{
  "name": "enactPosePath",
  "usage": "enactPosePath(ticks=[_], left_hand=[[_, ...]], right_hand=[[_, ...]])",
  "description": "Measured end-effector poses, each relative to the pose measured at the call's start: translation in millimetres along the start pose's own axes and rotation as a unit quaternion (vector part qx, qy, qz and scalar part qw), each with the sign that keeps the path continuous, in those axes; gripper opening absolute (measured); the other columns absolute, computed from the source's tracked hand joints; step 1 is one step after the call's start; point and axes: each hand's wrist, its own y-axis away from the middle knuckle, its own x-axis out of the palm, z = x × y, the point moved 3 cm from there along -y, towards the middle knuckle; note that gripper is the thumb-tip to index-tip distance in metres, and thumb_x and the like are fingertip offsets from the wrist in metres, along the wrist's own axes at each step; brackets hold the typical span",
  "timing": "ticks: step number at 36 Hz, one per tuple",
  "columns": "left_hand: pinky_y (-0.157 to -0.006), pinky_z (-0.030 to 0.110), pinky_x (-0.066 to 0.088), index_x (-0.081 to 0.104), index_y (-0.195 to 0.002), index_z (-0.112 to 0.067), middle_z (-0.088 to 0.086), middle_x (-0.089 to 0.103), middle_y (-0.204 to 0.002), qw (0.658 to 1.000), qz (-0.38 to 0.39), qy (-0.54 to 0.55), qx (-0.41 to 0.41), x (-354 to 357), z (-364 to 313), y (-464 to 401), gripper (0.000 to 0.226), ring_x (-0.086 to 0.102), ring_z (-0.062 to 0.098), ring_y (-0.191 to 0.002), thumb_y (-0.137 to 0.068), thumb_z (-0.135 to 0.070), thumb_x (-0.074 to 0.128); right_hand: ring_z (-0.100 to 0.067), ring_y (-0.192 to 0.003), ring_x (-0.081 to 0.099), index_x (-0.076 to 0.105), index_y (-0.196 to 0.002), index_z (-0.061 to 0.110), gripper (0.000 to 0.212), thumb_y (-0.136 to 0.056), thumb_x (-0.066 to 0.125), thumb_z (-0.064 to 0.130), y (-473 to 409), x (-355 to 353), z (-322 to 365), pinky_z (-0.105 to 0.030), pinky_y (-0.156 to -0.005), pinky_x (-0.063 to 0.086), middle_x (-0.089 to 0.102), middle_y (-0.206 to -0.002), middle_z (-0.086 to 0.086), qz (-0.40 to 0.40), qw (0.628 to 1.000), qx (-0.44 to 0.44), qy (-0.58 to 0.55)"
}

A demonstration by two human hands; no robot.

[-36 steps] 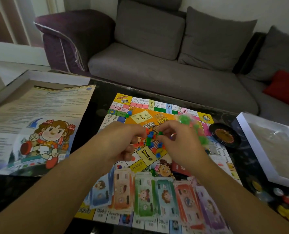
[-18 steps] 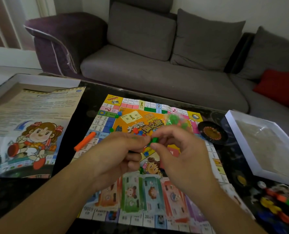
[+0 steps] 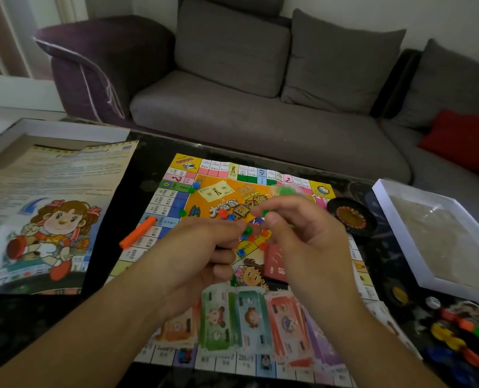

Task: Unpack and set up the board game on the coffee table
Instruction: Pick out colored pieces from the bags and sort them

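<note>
Pinching a green piece (image 3: 265,213), right hand (image 3: 302,236) above board (image 3: 204,203).

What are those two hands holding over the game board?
The right hand pinches a small green piece at its fingertips. The left hand is curled beside it; what it holds cannot be told.

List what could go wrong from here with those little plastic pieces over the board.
1. Both hands, left hand and right hand, work a green piece above the game board; a slip would likely scatter it among the loose small pieces.
2. The orange stick lies half off the board's left edge and could roll away.
3. The forearms hang over the paper money; pulling back might disturb it.
</note>
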Motion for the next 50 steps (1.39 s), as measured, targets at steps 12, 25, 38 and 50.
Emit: enactPosePath(ticks=[12,25,38,50], left_hand=[[-0.047,0.021,0.024,0.057,-0.139,0.004,-0.004,0.029,-0.067,0.999,0.029,0.043,0.011,4,2,3,0.049,0.021,0.010,-0.056,-0.098,-0.021,0.066],[-0.045,0.021,0.024,0.060,-0.133,0.011,-0.004,0.033,-0.064,0.996,0.004,0.080,0.033,5,3,5,0.045,0.022,0.010,-0.054,-0.099,-0.018,0.065],[-0.049,0.025,0.021,0.068,-0.085,-0.013,-0.003,0.029,-0.067,0.999,0.009,0.041,0.024,5,5,6,0.016,0.019,0.012,-0.057,-0.096,-0.024,0.071],[-0.052,0.025,0.018,0.066,-0.085,-0.013,-0.004,0.025,-0.066,0.997,0.056,0.051,0.027,7,-1,11,0.014,0.018,0.011,-0.056,-0.089,-0.026,0.071]], right_hand=[[-0.011,-0.100,0.077,0.072,-0.101,0.012,0.009,-0.098,0.068,0.004,4,11,-3,-0.025,-0.089,0.059,0.082,-0.098,0.004,0.007,0.994,0.049,-0.100],[-0.013,-0.099,0.071,0.074,-0.108,0.033,0.028,-0.093,0.077,0.010,6,14,-8,-0.036,-0.079,0.061,0.071,-0.102,0.012,-0.002,0.997,-0.020,0.070],[-0.011,-0.093,0.072,0.077,-0.107,0.032,0.021,-0.095,0.077,0.015,8,9,-5,-0.020,-0.074,0.057,0.074,-0.102,0.018,-0.020,0.994,-0.034,0.105],[-0.017,-0.102,0.073,0.076,-0.102,0.022,0.016,-0.096,0.074,0.008,7,6,1,-0.032,-0.082,0.061,0.077,-0.099,0.007,0.033,0.999,-0.021,-0.014]])
